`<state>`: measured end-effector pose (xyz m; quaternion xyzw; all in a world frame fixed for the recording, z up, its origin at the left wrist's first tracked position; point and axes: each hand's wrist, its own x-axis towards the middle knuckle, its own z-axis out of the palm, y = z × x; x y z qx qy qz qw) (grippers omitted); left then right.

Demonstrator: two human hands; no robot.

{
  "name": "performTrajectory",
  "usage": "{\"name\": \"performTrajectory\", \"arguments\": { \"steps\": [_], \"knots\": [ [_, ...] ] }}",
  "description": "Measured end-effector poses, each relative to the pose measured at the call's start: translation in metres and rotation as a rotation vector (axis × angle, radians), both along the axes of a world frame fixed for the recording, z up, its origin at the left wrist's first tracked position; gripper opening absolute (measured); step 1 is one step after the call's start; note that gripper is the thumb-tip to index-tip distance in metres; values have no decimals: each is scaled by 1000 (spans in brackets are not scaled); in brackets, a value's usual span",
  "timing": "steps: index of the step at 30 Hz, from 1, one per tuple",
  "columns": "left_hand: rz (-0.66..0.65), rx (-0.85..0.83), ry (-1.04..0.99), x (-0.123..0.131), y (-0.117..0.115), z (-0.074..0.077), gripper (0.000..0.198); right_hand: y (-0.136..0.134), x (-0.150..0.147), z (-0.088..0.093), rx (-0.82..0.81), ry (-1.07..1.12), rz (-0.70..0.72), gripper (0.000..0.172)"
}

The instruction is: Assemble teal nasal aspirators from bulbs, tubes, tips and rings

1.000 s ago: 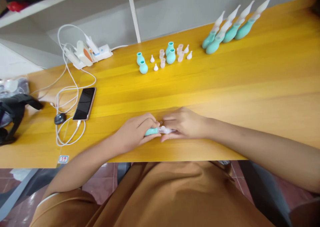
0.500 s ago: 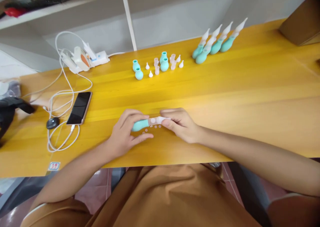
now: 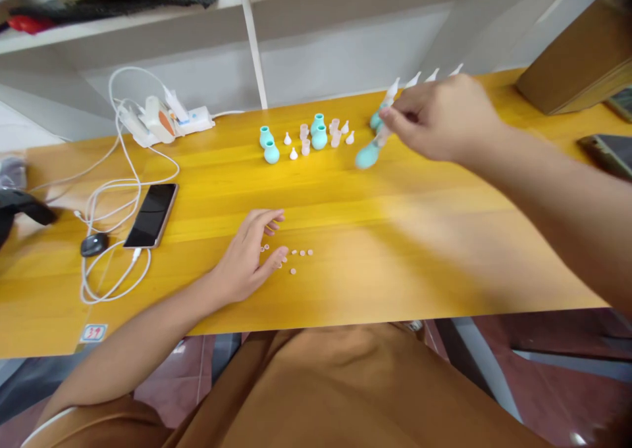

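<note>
My right hand [image 3: 439, 116] is stretched out over the far side of the yellow table [image 3: 444, 224], pinching the clear tip of a teal bulb aspirator [image 3: 369, 152] that hangs just above the tabletop. Behind that hand lies a row of finished teal aspirators [image 3: 395, 93], mostly hidden. My left hand [image 3: 251, 250] rests flat on the table near its front edge, fingers spread, beside several tiny pink rings [image 3: 296, 256]. Loose teal bulbs [image 3: 270, 152] and small clear tips [image 3: 305, 147] stand at the table's far middle.
A black phone [image 3: 151, 215] lies at the left amid white cables [image 3: 106, 237], with a power strip [image 3: 165, 118] behind. A cardboard box [image 3: 577, 66] and another phone [image 3: 609, 153] sit at the far right. A black object [image 3: 20, 208] is at the left edge.
My right hand has carried the assembled aspirator away from the near edge to the far right group. My left hand let go of it and now lies flat by the pink rings.
</note>
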<state>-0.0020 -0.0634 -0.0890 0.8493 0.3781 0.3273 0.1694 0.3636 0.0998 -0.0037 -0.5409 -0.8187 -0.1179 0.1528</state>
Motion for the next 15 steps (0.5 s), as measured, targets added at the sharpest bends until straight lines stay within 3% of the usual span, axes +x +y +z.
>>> {"name": "performTrajectory", "arguments": {
  "steps": [2, 4, 5, 9, 15],
  "knots": [
    [-30, -24, 33, 1, 0, 1, 47, 29, 18, 9, -93, -152, -294, 69],
    [-67, -36, 65, 3, -2, 2, 44, 54, 31, 13, -209, -226, -415, 98],
    [-81, -40, 79, 3, -2, 3, 43, 64, 36, 14, -236, -237, -462, 102],
    [-91, -63, 120, 2, -4, 5, 40, 91, 52, 20, -227, -270, -471, 105],
    [-95, -72, 141, 2, -3, 8, 33, 95, 73, 29, -215, -406, -499, 122]
  ]
}}
